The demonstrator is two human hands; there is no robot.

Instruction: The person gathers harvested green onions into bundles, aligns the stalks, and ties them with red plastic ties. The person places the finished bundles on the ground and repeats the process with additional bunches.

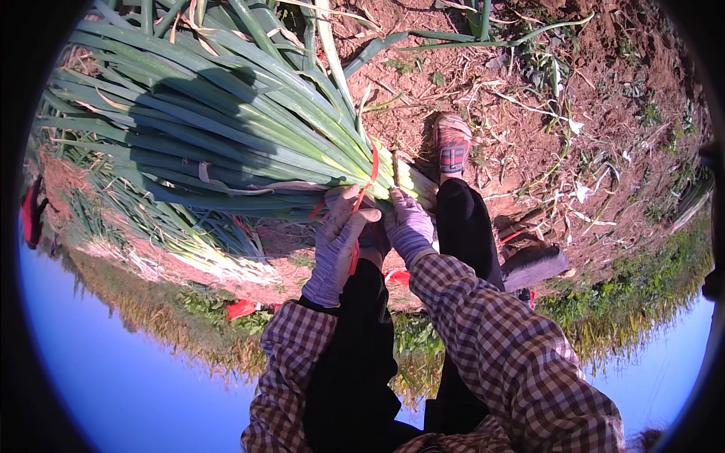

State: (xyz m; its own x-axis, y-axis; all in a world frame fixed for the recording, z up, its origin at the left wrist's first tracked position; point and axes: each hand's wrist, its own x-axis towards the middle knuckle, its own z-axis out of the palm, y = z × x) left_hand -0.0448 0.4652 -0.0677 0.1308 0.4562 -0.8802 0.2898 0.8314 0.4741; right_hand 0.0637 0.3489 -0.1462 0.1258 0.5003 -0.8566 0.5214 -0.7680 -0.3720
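A large bundle of long green onions (249, 130) lies across the ground before me, leaves fanning to the left, pale stalk ends to the right. A red tie strip (375, 161) passes over the bundle near its pale part. My left hand (340, 243), in a grey knitted glove, pinches the red strip between thumb and fingers at the bundle's near side. My right hand (409, 223), gloved too, rests against the pale stalks, its fingertips at a thin brown stick-like piece (396, 170); whether it grips this piece is unclear. The underside of the bundle is hidden.
More green onions (209, 249) lie on the soil at the left. My shoe (453, 144) stands beside the stalk ends. Dry leaf scraps (580, 192) litter the reddish soil at the right, near a dark grey object (535, 267). Red pieces (241, 310) lie by low plants.
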